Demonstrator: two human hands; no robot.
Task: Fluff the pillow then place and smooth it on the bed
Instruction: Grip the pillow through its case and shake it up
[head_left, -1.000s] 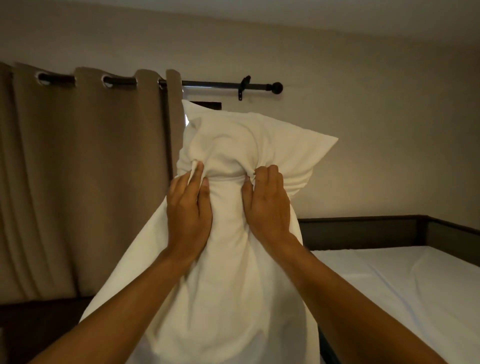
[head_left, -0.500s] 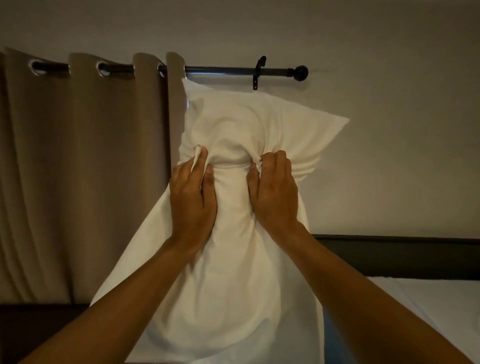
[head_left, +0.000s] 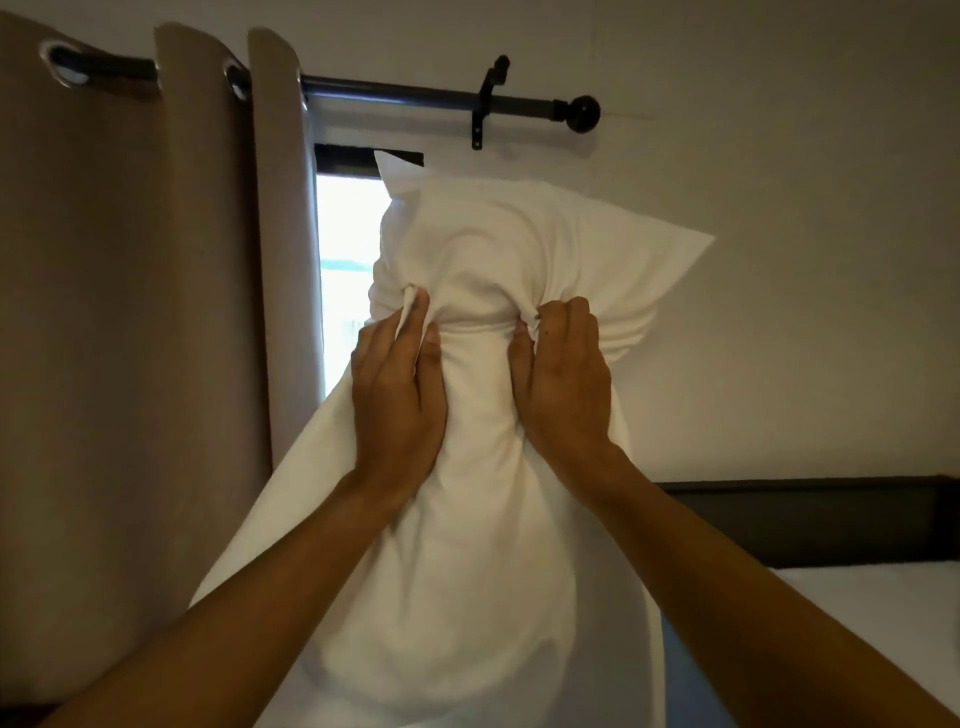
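A white pillow (head_left: 478, 519) in a loose white case is held upright in the air in front of me. My left hand (head_left: 397, 395) and my right hand (head_left: 563, 384) press in on its upper part from either side, fingers dug into the fabric, so the pillow is pinched into a narrow waist between them. Above my hands the top of the pillow bulges out with two pointed corners. The bed (head_left: 883, 613) with its white sheet shows only at the lower right, behind and below the pillow.
A beige curtain (head_left: 130, 338) hangs at the left on a dark rod (head_left: 441, 101). A bright strip of window (head_left: 345, 291) shows beside it. A dark headboard (head_left: 805, 519) runs along the plain wall at right.
The pillow has dropped lower against the curtain rod, uncovering the bright window strip. Less of the bed is in view. Both hands keep the same squeeze.
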